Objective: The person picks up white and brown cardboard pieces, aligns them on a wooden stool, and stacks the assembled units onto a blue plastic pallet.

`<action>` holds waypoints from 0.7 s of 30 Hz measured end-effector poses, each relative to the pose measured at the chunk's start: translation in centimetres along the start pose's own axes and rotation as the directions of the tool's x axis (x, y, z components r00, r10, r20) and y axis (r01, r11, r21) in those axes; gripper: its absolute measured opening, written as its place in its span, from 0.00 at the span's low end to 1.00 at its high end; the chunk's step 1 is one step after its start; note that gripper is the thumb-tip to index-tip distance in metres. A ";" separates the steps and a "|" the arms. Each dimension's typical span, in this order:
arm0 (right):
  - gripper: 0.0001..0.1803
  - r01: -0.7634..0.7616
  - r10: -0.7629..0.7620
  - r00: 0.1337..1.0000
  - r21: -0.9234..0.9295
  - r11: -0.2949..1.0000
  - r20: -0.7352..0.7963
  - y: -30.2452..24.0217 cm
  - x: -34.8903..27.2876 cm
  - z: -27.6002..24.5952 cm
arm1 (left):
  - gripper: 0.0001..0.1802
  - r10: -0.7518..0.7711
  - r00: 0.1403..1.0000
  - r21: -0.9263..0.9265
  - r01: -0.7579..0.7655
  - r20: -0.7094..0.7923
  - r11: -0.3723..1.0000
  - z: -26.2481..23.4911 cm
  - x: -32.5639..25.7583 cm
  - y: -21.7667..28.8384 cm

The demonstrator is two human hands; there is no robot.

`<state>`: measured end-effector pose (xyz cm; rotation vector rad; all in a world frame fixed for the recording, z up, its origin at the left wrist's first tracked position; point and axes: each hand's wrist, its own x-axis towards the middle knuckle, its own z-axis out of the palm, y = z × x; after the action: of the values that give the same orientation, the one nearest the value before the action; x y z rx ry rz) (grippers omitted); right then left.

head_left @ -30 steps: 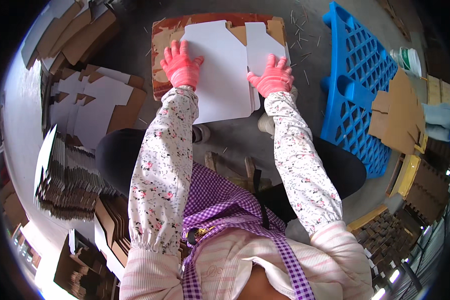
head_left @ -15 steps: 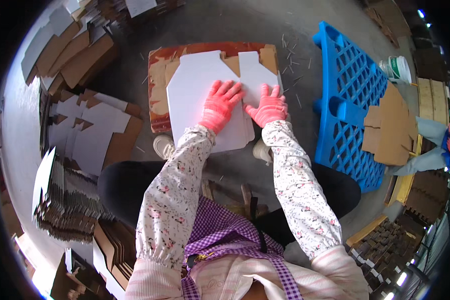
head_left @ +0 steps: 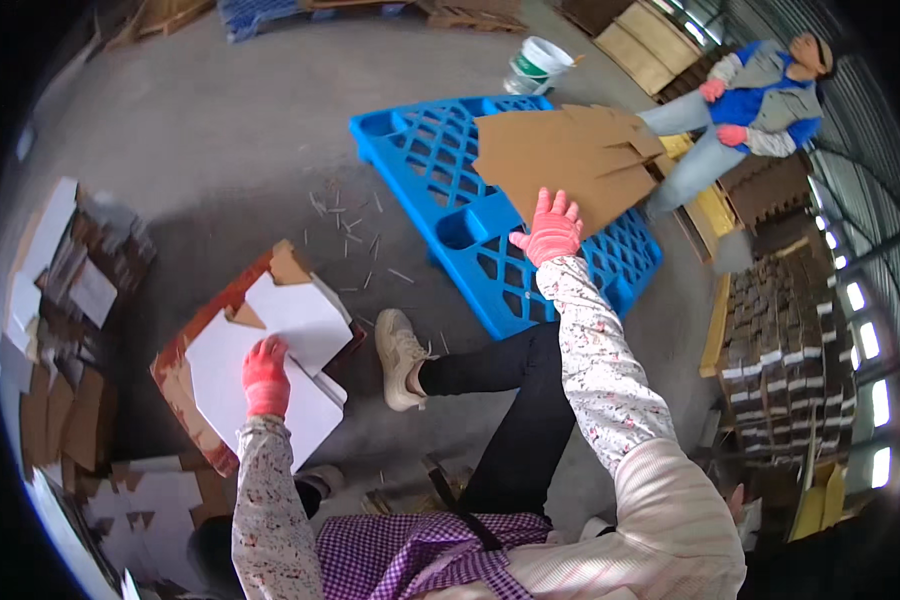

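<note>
Left hand: the left hand, in a pink glove, lies flat with its fingers loosely spread on a white cut cardboard sheet; it grips nothing.
White sheet: it tops a small stack of die-cut board with brown edges, lying on the concrete floor to the person's left, just beside a pale shoe.
Right hand: the right hand, also pink-gloved, is open with fingers fanned and holds nothing, stretched out over the blue plastic pallet.
Brown cardboard: a pile of brown cardboard sheets rests on the pallet, and the right fingertips are at its near edge; contact cannot be told.
Surroundings: a white bucket stands beyond the pallet, and another person in blue sits at the far right.
</note>
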<state>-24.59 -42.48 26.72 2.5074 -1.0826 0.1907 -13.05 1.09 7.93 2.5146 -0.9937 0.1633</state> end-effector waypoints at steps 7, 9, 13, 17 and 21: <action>0.17 0.165 -0.163 0.985 -0.034 0.986 0.058 4.1 2.2 -2.9 | 0.20 -0.019 0.997 0.019 0.018 0.080 1.000 1.5 -0.4 -1.3; 0.06 0.189 -0.221 0.950 -0.159 0.969 -0.220 7.1 5.0 -7.3 | 0.21 -0.016 0.994 0.026 0.014 0.104 1.000 2.1 -0.3 -1.1; 0.12 0.411 -0.305 0.740 0.044 0.910 -0.599 9.0 2.9 -19.4 | 0.21 -0.023 0.999 0.033 0.022 0.038 0.999 1.1 -1.6 -1.6; 0.22 0.506 -0.219 0.857 0.681 0.530 -0.467 4.8 -7.5 -27.4 | 0.23 0.014 0.998 -0.035 -0.017 -0.066 0.999 1.7 -0.4 -0.8; 0.28 0.450 -0.437 0.855 0.820 0.353 -0.281 -2.3 -13.0 -19.3 | 0.12 -0.284 0.957 -0.121 0.289 0.060 0.950 -1.0 1.7 2.9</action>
<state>-31.28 -24.39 39.94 3.5893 -0.1570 0.7701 -13.71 -1.48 10.29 2.5167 -0.6203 -0.0401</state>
